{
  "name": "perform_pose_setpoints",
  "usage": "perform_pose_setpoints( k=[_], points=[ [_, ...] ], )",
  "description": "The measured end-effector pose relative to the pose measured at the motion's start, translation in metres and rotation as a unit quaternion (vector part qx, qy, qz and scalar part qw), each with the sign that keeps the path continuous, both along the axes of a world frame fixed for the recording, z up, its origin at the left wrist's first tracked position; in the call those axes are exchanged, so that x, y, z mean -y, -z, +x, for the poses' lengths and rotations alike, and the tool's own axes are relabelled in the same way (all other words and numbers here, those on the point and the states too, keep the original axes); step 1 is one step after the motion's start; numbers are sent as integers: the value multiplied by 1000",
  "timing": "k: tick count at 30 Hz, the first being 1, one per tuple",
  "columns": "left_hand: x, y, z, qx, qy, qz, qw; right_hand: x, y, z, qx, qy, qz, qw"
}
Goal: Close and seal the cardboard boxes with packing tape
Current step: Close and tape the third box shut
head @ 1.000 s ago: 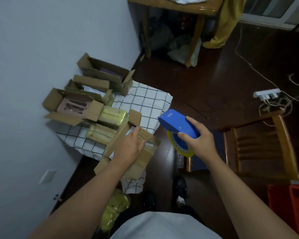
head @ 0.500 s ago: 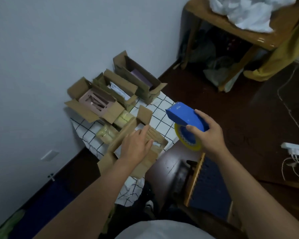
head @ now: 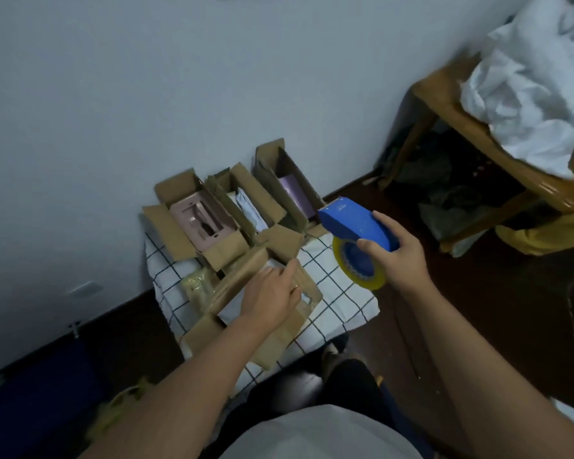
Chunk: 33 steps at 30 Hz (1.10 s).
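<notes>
Pale wall [head: 146, 94] behind; dark floor [head: 478, 326] below; checked cloth [head: 338, 293] covers a low tabletop set against the wall.

Nearest cardboard box [head: 262, 326] lies on the cloth at its front edge, flaps partly open, something white showing inside. Left hand [head: 272, 296] rests flat on the box's right flap, fingers straight and together, pointing away from the person.

Right hand [head: 395, 256] held above the cloth's right edge, apart from the box. Fingers and thumb curled round the handle of a blue tape dispenser [head: 355, 223]. Yellowish tape roll [head: 358, 263] hangs beneath the dispenser body.

Three more open boxes stand behind, along the wall:
- left box [head: 193, 226], holds a pink moulded insert
- middle box [head: 246, 207], white contents
- right box [head: 285, 183], purple item inside

Yellow-green wrapped bundle [head: 196, 283] lies just left of the nearest box, touching it.

Wooden table [head: 461, 127] at far right carries crumpled white fabric [head: 527, 77]. Yellow cloth [head: 544, 233] hangs beside its leg. Dark clutter under it, not identifiable.
</notes>
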<state>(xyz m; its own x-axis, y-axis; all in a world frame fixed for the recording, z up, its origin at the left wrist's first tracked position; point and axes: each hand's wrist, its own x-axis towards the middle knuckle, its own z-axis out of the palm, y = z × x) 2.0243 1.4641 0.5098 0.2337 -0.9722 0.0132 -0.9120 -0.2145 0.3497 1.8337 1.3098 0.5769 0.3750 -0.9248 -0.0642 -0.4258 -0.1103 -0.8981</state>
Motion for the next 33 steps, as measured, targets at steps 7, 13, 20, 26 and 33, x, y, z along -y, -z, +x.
perform_pose_setpoints(
  k=[7, 13, 20, 26, 33],
  points=[
    [65, 36, -36, -23, -50, 67, 996, 116, 42, 34, 46, -153, 15, 987],
    [125, 57, -92, -4, -115, 123, 986, 203, 91, 29, 46, -260, 57, 963],
    [154, 90, -127, 54, -99, 95, 989, 236, 113, -9, 48, -259, 96, 960],
    [149, 151, -135, 79, -55, 64, 993, 235, 126, -24, 55, -223, 76, 970],
    [139, 200, -133, 77, -27, 17, 997, 226, 129, -9, 115, -226, -6, 967]
  ],
)
